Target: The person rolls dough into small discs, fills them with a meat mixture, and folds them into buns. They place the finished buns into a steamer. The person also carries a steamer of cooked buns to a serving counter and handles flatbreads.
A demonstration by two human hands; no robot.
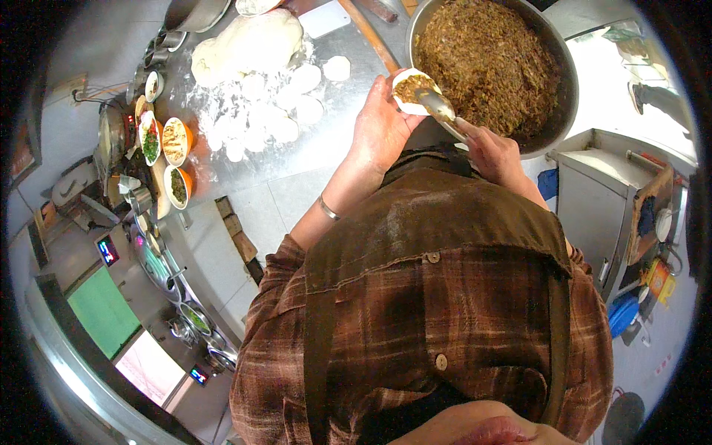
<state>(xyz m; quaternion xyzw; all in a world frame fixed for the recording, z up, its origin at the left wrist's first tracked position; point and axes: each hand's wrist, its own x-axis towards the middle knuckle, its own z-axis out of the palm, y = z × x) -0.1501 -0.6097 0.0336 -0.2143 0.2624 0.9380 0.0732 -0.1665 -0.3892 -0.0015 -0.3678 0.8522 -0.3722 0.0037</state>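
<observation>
My left hand (384,125) holds a round dough wrapper (401,104) with brown chopped filling on it. In my right hand (494,153) is a metal spoon or spreader (436,104), its blade against the filling. Just right of the wrapper stands a large metal basin (570,105) heaped with the same kind of filling (489,67). On the floured metal table (328,142) to the left lie several flattened dough rounds (306,78) and a big lump of dough (250,44). A wooden rolling pin (370,36) lies beyond my left hand.
Bowls of chopped ingredients (176,142) line the table's left side, near a metal pot (194,14). A white flat scraper or card (325,19) lies by the dough. At the right stands a metal cabinet (592,194). Farther off, a person's leg (662,103) shows at upper right.
</observation>
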